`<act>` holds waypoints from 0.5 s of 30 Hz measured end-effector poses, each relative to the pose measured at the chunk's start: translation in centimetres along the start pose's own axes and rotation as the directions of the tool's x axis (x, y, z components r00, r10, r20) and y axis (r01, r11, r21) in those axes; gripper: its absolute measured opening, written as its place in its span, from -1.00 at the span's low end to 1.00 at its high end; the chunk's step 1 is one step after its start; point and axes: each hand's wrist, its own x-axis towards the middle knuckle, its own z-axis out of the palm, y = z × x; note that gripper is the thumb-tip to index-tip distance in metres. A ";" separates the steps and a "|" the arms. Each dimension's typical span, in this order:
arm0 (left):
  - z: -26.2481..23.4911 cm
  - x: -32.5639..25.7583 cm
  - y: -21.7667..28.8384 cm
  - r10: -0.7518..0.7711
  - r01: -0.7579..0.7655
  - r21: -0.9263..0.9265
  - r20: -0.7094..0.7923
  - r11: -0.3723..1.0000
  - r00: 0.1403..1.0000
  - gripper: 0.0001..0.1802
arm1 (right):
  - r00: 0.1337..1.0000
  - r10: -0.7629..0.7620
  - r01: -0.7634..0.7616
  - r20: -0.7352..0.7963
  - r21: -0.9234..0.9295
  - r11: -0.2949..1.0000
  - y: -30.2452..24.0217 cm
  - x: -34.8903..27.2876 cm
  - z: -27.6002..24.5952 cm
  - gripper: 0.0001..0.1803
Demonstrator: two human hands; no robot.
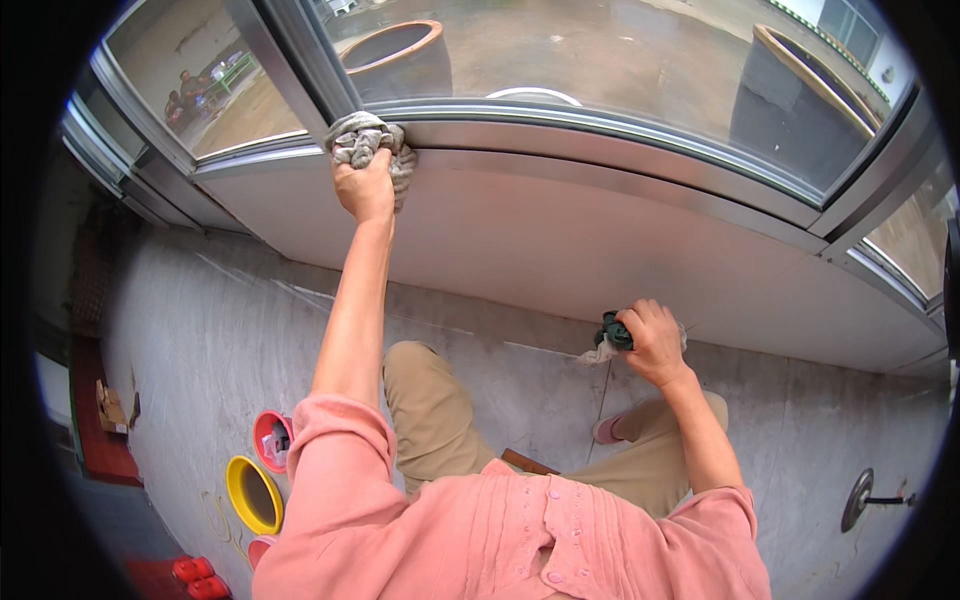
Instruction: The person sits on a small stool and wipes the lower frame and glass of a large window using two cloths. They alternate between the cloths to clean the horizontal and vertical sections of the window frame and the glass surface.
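Note:
My left hand is closed on a bunched grey-white cloth. It presses the cloth against the metal window frame, at the foot of an upright bar. My right hand is lower and to the right, in front of the pale panel beneath the window. Its fingers wrap round a dark green object, whose kind I cannot make out. A whitish piece of cloth hangs beside that object, and the hand covers part of both.
A yellow-rimmed bucket and a pink container stand on the grey floor to my left. Red shoes lie at lower left. A round dark base with a rod is at right. Large pots show through the glass.

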 end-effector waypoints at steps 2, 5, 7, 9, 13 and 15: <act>1.4 -2.3 0.3 0.136 -0.139 0.055 0.047 0.989 0.990 -0.39 | 0.998 0.052 -0.053 0.025 0.042 0.998 0.8 -1.3 2.0 -0.60; 4.7 -8.4 5.0 0.288 -0.296 0.113 0.080 0.949 0.954 -0.47 | 0.989 0.131 -0.136 0.063 0.083 0.987 2.3 -2.9 4.4 -0.61; 5.6 -11.0 7.1 0.373 -0.388 0.065 0.172 0.919 0.912 -0.57 | 0.987 0.137 -0.145 0.084 0.109 0.983 2.0 -3.1 5.3 -0.62; 6.9 -14.0 9.3 0.454 -0.472 0.027 0.229 0.881 0.861 -0.59 | 0.984 0.127 -0.145 0.126 0.147 0.978 1.8 -2.9 5.4 -0.65; 10.4 -20.1 14.1 0.560 -0.578 -0.080 0.388 0.812 0.732 -0.60 | 0.986 0.126 -0.146 0.109 0.196 0.970 1.2 -2.6 4.6 -0.67; 13.0 -24.0 17.0 0.640 -0.656 -0.138 0.435 0.742 0.633 -0.63 | 0.989 0.124 -0.140 0.083 0.229 0.963 1.2 -2.7 4.3 -0.69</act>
